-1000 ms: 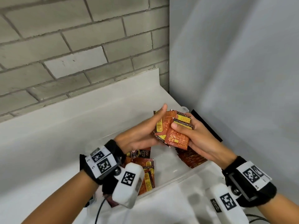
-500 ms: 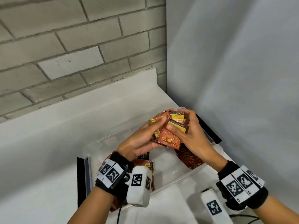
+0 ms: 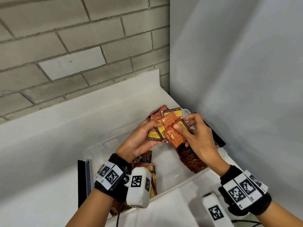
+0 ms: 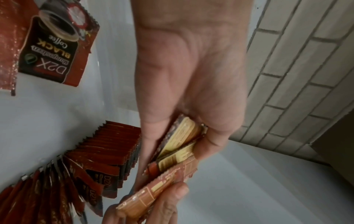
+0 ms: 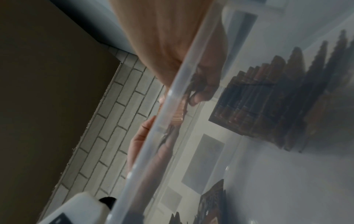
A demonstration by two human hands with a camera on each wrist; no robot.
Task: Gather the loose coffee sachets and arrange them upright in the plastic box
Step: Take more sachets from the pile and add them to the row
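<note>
While the left hand grips a fanned bundle of sachets, the right hand pinches its front sachet above the plastic box. Inside the box: upright row, loose sachets. Box sits on white counter.

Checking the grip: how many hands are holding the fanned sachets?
2. The left hand grips the sachets from the left; the right hand pinches the front one from the right.

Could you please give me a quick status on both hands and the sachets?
Left hand grips a fan of sachets; right hand pinches the front one. Row stands in box. Nothing in the way.
</note>
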